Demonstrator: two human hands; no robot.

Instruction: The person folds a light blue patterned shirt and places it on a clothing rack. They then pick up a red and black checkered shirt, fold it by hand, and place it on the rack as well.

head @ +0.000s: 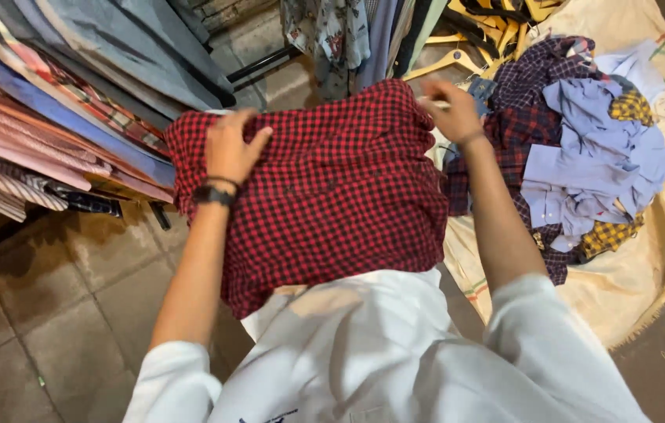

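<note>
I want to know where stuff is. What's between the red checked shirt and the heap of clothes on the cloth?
In the head view, the right hand and its forearm lie between the red checked shirt and the heap of clothes.

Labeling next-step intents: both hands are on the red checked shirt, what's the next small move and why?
Probably draw the two hands apart to pull the red-and-black checked shirt flat. The left hand grips one bunched upper corner, the right hand pinches the other edge, and the cloth between them hangs creased over the white garment.
</note>
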